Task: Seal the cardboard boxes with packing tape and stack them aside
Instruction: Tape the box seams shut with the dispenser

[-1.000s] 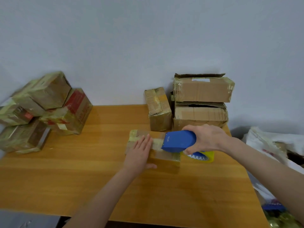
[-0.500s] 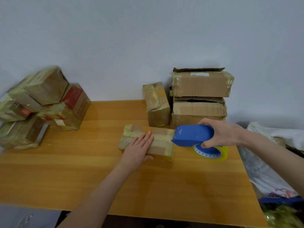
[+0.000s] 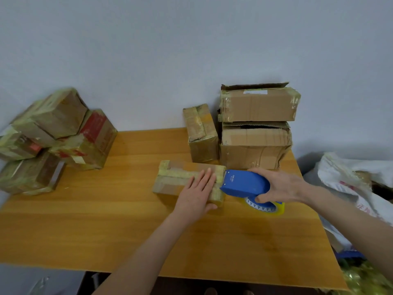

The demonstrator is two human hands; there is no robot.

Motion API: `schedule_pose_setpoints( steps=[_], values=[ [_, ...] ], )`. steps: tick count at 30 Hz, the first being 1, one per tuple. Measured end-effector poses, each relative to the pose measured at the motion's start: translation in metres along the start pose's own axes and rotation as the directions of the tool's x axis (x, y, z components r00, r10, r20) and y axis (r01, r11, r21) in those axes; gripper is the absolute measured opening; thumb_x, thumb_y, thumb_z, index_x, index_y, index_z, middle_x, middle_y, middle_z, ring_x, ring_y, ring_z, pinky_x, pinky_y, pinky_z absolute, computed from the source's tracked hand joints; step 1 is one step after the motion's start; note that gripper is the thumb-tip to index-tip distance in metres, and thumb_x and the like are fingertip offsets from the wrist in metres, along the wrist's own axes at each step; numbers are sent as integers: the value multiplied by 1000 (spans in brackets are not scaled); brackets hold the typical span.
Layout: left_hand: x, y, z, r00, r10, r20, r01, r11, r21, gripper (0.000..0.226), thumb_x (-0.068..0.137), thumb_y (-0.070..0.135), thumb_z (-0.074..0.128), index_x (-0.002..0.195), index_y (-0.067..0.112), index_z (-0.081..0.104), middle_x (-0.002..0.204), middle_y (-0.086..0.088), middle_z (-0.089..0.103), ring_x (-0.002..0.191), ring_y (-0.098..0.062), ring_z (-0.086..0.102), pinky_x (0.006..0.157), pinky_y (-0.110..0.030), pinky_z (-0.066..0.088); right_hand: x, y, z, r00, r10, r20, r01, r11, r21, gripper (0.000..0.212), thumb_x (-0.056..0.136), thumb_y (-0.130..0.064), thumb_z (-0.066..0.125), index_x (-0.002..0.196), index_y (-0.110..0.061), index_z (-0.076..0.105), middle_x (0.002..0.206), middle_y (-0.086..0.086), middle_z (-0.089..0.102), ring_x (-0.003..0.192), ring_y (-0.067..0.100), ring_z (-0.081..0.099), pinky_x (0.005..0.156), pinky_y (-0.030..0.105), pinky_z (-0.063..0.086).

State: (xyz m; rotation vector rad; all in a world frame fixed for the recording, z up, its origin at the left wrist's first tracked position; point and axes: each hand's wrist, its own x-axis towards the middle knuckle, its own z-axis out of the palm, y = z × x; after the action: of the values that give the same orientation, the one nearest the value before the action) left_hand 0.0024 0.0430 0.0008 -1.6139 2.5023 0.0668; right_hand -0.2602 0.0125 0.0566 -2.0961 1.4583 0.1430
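Mid-bench on the orange wooden bench (image 3: 106, 220) lies the low brown cardboard box (image 3: 180, 177), a yellowish tape strip along its top. The left hand (image 3: 197, 192) presses flat on it, fingers straight. The right hand (image 3: 278, 186) grips the blue plastic tape dispenser (image 3: 244, 184) at the box's 3 o'clock end, so the strip probably needs cutting next. A heap of taped boxes (image 3: 57, 141) sits at 9 o'clock; the ragged-topped brown boxes (image 3: 255, 145) at 1 o'clock look unsealed

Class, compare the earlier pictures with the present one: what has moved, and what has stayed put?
The right hand drew the dispenser rightward along the box to its right end, gripping it throughout. The left hand stayed flat on the box; the left pile and right stack did not move.
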Motion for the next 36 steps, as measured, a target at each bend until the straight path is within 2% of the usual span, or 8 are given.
schedule_pose_setpoints(
  steps=[3, 7, 14, 17, 21, 25, 32, 36],
  values=[
    [2, -4, 0, 1000, -2, 26, 2, 1000, 26, 91, 93, 56, 42, 145, 20, -23, 150, 2, -29, 146, -18, -18, 121, -38, -2, -3, 9, 4, 999, -16, -31, 19, 996, 87, 76, 78, -46, 73, 141, -39, 31, 114, -11, 54, 96, 12, 55, 75, 23, 43],
    [3, -4, 0, 999, 11, 38, -12, 1000, 20, 91, 92, 56, 42, 145, 21, -23, 149, 2, -30, 146, -17, -18, 121, -36, -3, -8, 29, 7, 999, -19, -37, 25, 981, 193, 74, 76, -38, 76, 137, -44, 34, 114, -11, 57, 96, 11, 58, 79, 27, 51],
    [4, -4, 1, 999, 10, 37, -11, 1000, 26, 90, 92, 56, 43, 141, 22, -24, 149, 4, -30, 146, -17, -17, 120, -36, -4, -14, 49, 7, 1000, 10, 18, -14, 970, 243, 74, 58, -53, 67, 124, -57, 34, 111, -15, 58, 97, 8, 59, 81, 31, 54],
    [4, -4, 1, 999, 8, 49, -9, 999, 31, 90, 92, 56, 42, 141, 22, -25, 149, 3, -30, 146, -17, -18, 121, -37, -3, -14, 55, 8, 998, 19, 55, -31, 975, 218, 76, 61, -48, 68, 127, -55, 30, 111, -13, 58, 92, 7, 60, 74, 23, 51],
    [5, -4, 1, 998, 5, 63, -7, 999, 33, 92, 92, 56, 43, 147, 20, -21, 149, 3, -30, 146, -16, -18, 121, -37, -2, -4, 46, 12, 995, 52, 91, -59, 996, 73, 78, 71, -41, 71, 136, -49, 28, 111, -10, 58, 95, 14, 58, 82, 36, 53],
    [5, -4, 1, 998, 6, 63, -9, 999, 40, 91, 92, 56, 43, 140, 21, -26, 150, 2, -30, 145, -17, -19, 121, -38, -2, 13, 20, 14, 989, 62, 137, -61, 998, -9, 78, 79, -36, 69, 143, -41, 25, 106, -8, 53, 91, 17, 53, 80, 37, 52],
    [6, -4, 1, 996, 17, 84, -21, 999, 40, 90, 92, 55, 42, 140, 21, -26, 149, 1, -31, 145, -16, -20, 121, -38, -1, 24, 15, 8, 984, 72, 165, -85, 994, 70, 68, 73, -35, 71, 130, -46, 36, 105, -8, 56, 92, 17, 56, 77, 35, 51],
    [5, -6, -2, 996, 26, 80, -28, 999, 23, 91, 92, 55, 43, 144, 20, -22, 149, 3, -30, 145, -16, -18, 121, -37, 0, 22, 15, 4, 975, 73, 210, -116, 973, 198, 65, 54, -50, 67, 116, -42, 50, 104, -5, 62, 92, 17, 61, 81, 37, 52]
  ],
)
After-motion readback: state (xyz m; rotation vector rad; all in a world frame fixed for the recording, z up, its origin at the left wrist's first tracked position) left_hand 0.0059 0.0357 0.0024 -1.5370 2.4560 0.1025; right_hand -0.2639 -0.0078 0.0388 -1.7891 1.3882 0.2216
